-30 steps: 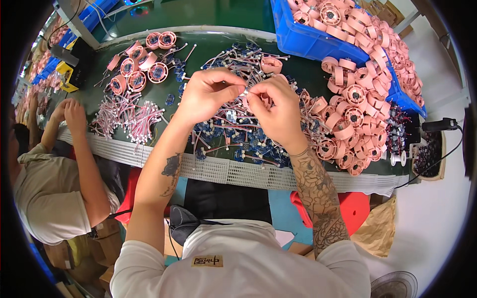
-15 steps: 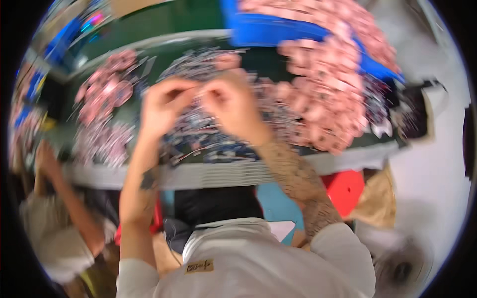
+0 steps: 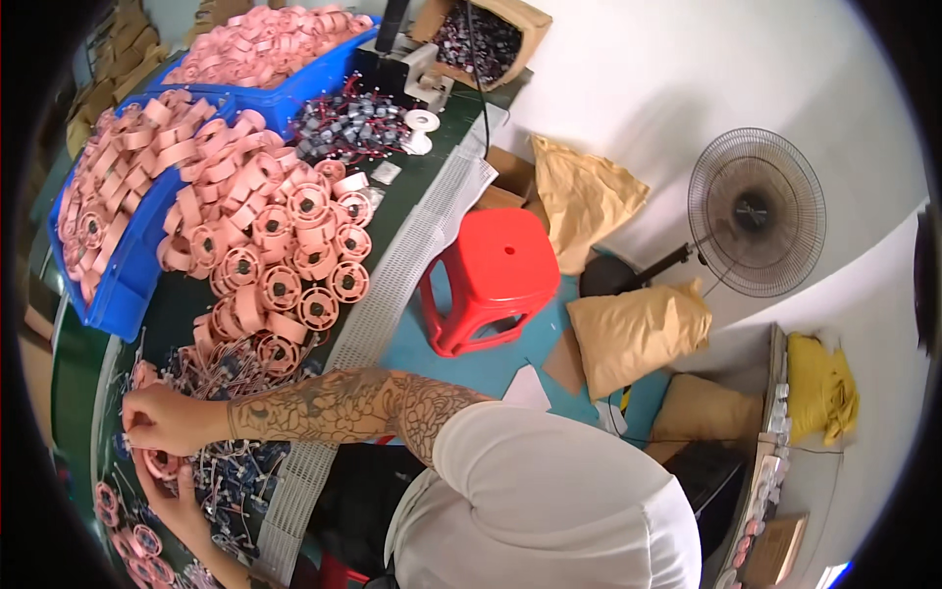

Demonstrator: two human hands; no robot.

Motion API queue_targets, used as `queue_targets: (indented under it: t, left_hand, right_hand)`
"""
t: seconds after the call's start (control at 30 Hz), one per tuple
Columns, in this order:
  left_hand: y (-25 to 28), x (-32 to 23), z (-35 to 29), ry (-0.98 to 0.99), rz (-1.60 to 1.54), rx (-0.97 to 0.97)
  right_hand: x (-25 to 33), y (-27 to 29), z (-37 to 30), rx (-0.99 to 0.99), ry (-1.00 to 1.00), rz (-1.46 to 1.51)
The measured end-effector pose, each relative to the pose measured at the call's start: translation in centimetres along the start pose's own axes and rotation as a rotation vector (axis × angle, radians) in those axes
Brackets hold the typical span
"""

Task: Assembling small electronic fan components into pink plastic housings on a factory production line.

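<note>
Head view: the camera had swung to the person's right since a half second earlier, bringing the red stool [image 3: 505, 257] and the fan [image 3: 756, 211] into full sight and leaving both hands at the lower left. They stayed together through the turn, so the handwork seemed unbroken, though the gaze had probably wandered from it. The left hand [image 3: 179, 506] grasped a pink ring [image 3: 161, 462] between thumb and fingers. Above it, the right hand [image 3: 172, 420] had its fingers curled in close; whether they pinched anything, I could not tell. The ring sat between the hands, beside the tangle of wired blue boards [image 3: 240, 483] on the green bench [image 3: 182, 306]. It looked round and shallow, tilted with its open face partly showing; its inner details were too small to read.
</note>
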State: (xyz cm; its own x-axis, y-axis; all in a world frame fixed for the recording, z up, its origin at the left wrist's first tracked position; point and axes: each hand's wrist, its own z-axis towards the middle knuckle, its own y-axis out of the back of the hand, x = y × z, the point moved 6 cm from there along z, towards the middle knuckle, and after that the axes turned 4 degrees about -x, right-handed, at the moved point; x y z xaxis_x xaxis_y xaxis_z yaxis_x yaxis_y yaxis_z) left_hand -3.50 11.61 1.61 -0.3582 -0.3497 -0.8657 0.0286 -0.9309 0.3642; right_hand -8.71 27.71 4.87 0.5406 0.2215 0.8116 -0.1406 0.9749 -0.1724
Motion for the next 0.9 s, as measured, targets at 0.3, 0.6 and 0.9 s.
queue_targets:
  t: [0.3,0.6,0.9]
  left_hand:
    - [1.9,0.8,0.5,-0.011,0.259,-0.243]
    - [1.7,-0.1,0.6,-0.139,0.298,-0.214]
    - [2.0,0.8,0.1,0.024,-0.081,-0.083]
  right_hand:
    - [-0.6,-0.4,0.0,-0.036,0.027,-0.090]
    - [-1.5,-1.7,-0.4,0.164,0.002,-0.069]
    - [-0.3,0.5,0.5,0.158,-0.165,0.043]
